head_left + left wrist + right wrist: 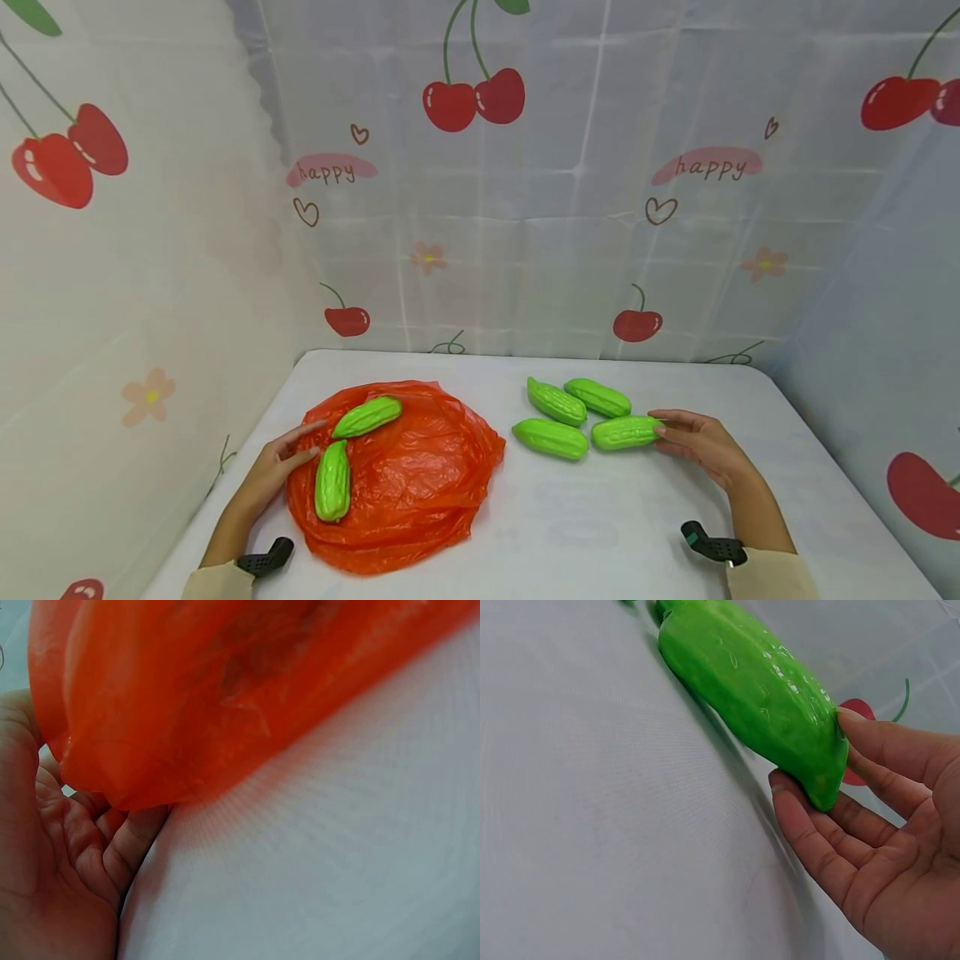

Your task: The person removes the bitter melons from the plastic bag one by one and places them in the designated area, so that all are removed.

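Observation:
A red plastic bag (420, 467) lies spread on the left of the table, and two bright green bitter melons rest on it, one long melon (367, 417) at the back and another melon (333, 482) nearer. At the bag's left edge my left hand (272, 468) grips the film; in the left wrist view the bag runs between thumb and fingers (139, 840). On the right, my right hand (701, 446) pinches the pointed end of a glossy bitter melon (754, 682), thumb above and fingers below. In the head view this melon (624, 432) is the nearest of its group to that hand.
Three more bitter melons lie beside the held one: a back-left melon (557, 401), a back-right melon (598, 397) and a front melon (551, 439). The white table (570, 533) is enclosed by cherry-printed curtains (510, 192) at the back and sides.

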`<state>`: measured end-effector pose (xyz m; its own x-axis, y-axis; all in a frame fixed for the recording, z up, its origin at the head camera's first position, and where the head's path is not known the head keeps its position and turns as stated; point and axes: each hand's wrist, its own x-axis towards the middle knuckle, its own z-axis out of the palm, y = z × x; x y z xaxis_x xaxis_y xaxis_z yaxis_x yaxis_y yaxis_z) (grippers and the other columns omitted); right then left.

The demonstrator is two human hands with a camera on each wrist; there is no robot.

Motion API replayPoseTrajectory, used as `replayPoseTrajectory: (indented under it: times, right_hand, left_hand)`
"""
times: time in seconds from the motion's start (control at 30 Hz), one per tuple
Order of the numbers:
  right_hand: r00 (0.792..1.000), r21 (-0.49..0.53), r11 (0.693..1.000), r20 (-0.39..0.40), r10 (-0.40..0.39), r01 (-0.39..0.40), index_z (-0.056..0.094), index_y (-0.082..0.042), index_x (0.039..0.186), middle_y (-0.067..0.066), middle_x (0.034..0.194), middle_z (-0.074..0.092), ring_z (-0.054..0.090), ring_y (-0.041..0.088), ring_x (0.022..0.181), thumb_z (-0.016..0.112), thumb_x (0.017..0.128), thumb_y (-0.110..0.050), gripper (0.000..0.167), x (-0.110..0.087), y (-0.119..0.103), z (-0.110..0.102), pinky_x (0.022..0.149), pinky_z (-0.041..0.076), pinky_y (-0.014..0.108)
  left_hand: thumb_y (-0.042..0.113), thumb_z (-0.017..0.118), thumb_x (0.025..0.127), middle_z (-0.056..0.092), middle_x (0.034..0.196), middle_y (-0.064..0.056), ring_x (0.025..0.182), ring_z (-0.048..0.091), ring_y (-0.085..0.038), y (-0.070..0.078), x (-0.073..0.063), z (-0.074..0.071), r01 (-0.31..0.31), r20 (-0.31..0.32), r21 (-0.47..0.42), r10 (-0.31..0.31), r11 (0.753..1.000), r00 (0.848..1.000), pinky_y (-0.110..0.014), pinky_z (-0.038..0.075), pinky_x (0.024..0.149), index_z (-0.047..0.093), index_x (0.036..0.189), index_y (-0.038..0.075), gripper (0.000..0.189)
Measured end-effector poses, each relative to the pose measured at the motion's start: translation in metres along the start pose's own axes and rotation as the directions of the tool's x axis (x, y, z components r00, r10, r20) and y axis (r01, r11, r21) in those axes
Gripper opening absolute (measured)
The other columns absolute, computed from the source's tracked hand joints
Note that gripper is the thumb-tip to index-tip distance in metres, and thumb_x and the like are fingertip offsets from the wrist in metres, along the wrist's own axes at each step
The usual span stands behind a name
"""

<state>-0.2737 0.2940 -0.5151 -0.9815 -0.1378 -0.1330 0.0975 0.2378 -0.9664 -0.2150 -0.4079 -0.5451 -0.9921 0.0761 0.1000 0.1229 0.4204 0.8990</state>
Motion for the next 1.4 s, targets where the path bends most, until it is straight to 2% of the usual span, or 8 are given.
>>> replayPoseTrajectory:
  times: [0.17,0.4,0.57,0.67,0.9,1.17,1.3,1.4]
  right_hand:
    - [1.000,-0.036,0.999,0.001,0.005,-0.005,0.051,0.007,0.143,0.025,0.147,0.048,0.064,0.006,0.108,0.073,0.096,-0.023,0.060,-0.001,-0.001,0.001,0.092,0.056,0.033]
    - [1.000,-0.081,0.996,-0.014,0.025,-0.026,0.055,0.006,0.139,0.024,0.145,0.051,0.064,0.010,0.109,0.075,0.094,-0.025,0.058,-0.003,-0.002,0.003,0.089,0.057,0.030]
    - [0.999,-0.115,0.993,-0.022,0.039,-0.041,0.056,0.004,0.139,0.023,0.145,0.053,0.063,0.012,0.111,0.077,0.092,-0.026,0.060,-0.003,-0.002,0.001,0.088,0.057,0.029]
    - [0.999,-0.175,0.984,-0.028,0.025,-0.030,0.056,0.003,0.139,0.023,0.144,0.054,0.062,0.018,0.116,0.075,0.093,-0.029,0.059,-0.004,-0.004,0.000,0.087,0.057,0.027]
    - [0.999,-0.257,0.966,-0.049,0.000,-0.013,0.058,0.002,0.138,0.022,0.142,0.057,0.058,0.032,0.124,0.070,0.097,-0.031,0.053,-0.007,-0.018,0.000,0.087,0.057,0.028]
    - [0.995,-0.346,0.937,-0.070,-0.069,0.041,0.055,0.006,0.138,0.027,0.140,0.056,0.055,0.041,0.126,0.061,0.103,-0.031,0.051,-0.014,-0.035,0.001,0.091,0.057,0.039]
    - [0.993,-0.378,0.924,-0.076,-0.095,0.060,0.054,0.007,0.138,0.028,0.141,0.055,0.054,0.043,0.127,0.057,0.104,-0.036,0.055,-0.018,-0.043,0.001,0.094,0.056,0.045]
    - [0.989,-0.401,0.913,-0.086,-0.120,0.075,0.055,0.006,0.138,0.028,0.140,0.056,0.055,0.043,0.126,0.056,0.104,-0.039,0.057,-0.021,-0.051,0.002,0.094,0.055,0.046]
  left_hand:
    - [0.027,0.062,0.102,0.043,0.157,-0.014,0.150,0.026,-0.025,0.001,0.000,-0.001,0.001,0.002,0.036,-0.001,0.999,1.000,-0.036,0.026,0.117,0.053,0.148,0.013,0.049]
    - [0.025,0.062,0.102,0.044,0.156,-0.015,0.140,0.030,0.001,-0.001,-0.001,0.000,-0.015,0.007,0.003,0.015,1.000,1.000,-0.014,0.028,0.107,0.052,0.148,0.012,0.049]
    - [0.024,0.063,0.101,0.041,0.156,-0.019,0.150,0.024,-0.030,0.001,-0.001,0.000,-0.011,-0.007,0.005,0.011,1.000,1.000,-0.061,0.019,0.118,0.054,0.147,0.010,0.048]
    - [0.023,0.062,0.101,0.040,0.157,-0.021,0.149,0.020,-0.043,0.001,-0.001,0.000,-0.016,-0.002,0.007,0.016,1.000,1.000,-0.071,0.017,0.114,0.053,0.147,0.009,0.048]
    - [0.024,0.062,0.102,0.044,0.155,-0.016,0.149,0.027,-0.024,0.002,0.001,-0.002,-0.008,0.000,0.010,0.008,1.000,1.000,-0.065,0.020,0.116,0.053,0.148,0.012,0.048]
    - [0.025,0.063,0.101,0.045,0.155,-0.015,0.145,0.031,-0.013,0.000,-0.001,0.000,-0.017,0.000,-0.013,0.017,1.000,1.000,-0.009,0.029,0.101,0.053,0.148,0.011,0.049]
    - [0.023,0.063,0.101,0.044,0.155,-0.017,0.150,0.025,-0.033,0.001,-0.001,0.001,-0.017,0.004,-0.024,0.018,1.000,1.000,-0.040,0.026,0.120,0.052,0.147,0.009,0.050]
    - [0.021,0.064,0.100,0.041,0.156,-0.020,0.150,0.019,-0.043,0.001,-0.001,0.001,-0.018,0.004,-0.040,0.018,0.999,1.000,-0.069,0.016,0.115,0.052,0.147,0.007,0.050]
